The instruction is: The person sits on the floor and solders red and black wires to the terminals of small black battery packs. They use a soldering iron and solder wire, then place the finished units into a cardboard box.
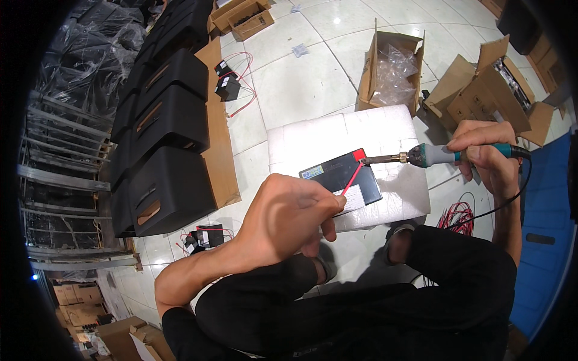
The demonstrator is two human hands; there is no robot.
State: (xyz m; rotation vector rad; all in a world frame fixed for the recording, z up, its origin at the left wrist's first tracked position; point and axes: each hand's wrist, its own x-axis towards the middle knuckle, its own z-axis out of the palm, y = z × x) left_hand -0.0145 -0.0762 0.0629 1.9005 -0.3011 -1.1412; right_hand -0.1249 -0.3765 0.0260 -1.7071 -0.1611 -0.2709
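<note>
A black box-shaped battery (335, 173) with a red corner terminal lies on a white foam block (313, 135) in front of me. My left hand (298, 210) is closed in a pinch on a red wire (353, 179), whose far end meets the red corner. In my right hand (487, 150) is a soldering iron (433, 154) with a grey and teal handle, held nearly level. Its tip touches, or almost touches, the wire end at the terminal. A black cord trails from the iron past my right wrist.
Black cases (171, 186) line the left side on cardboard. Small black batteries with red wires (227, 87) lie on the tiled floor. Beyond the foam stands an open carton of clear plastic (394, 75); another open carton (490, 96) is at right. Red wires (456, 218) lie coiled near my foot.
</note>
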